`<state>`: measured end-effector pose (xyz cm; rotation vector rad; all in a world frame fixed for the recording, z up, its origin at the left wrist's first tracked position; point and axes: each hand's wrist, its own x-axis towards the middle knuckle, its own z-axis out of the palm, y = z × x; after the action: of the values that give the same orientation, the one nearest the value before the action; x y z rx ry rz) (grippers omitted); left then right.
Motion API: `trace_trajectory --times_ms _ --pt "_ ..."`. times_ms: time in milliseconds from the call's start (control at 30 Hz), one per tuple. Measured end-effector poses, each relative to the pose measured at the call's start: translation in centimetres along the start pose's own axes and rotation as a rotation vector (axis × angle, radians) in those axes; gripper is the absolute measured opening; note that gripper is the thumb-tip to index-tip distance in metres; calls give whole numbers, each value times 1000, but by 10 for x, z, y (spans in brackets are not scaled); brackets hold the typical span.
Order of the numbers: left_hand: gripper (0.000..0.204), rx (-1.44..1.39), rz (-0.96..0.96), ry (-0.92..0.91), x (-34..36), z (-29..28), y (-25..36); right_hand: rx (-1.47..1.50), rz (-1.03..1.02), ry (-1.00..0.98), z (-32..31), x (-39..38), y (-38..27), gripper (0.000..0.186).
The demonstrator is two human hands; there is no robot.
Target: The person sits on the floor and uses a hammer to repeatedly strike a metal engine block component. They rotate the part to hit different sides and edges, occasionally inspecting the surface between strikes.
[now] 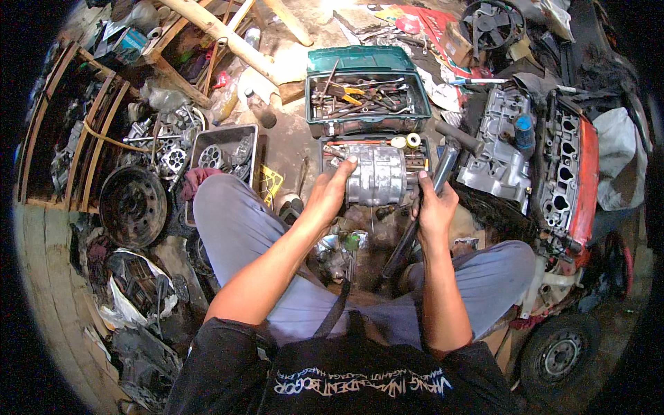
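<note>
In front of me, between my knees, is a ribbed silver cylindrical compressor [375, 174]. My left hand [330, 194] is closed on its left end, with the thumb on top and the other fingers mostly hidden. My right hand [436, 209] grips the long dark handle of a hammer [445, 166], which slants from upper right to lower left. A grey cylindrical head shows at the hammer's far end. The fingertips of this hand are close to the compressor's right end; whether they touch it I cannot tell.
Beyond the compressor stands an open green toolbox [366, 128] full of wrenches. Engine parts, including a cylinder head [564, 166], crowd the right. A grey bin [256, 149] of metal parts and a steel wheel rim [133, 206] are on the left. A tyre [559, 356] lies at lower right.
</note>
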<state>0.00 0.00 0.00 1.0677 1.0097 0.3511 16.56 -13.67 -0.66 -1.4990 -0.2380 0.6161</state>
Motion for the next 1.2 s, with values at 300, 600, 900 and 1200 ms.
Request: trace_trajectory --times_ms 300,600,900,1200 --pt "77 687 671 496 -20 -21 39 -60 -82 127 -5 36 12 24" --pt "79 684 456 542 -11 -49 16 -472 -19 339 -35 62 185 32" --pt "80 750 233 570 4 -72 -30 -1052 215 193 -40 47 228 44" --pt "83 775 204 541 17 -74 -47 -1143 475 138 -49 40 252 44"
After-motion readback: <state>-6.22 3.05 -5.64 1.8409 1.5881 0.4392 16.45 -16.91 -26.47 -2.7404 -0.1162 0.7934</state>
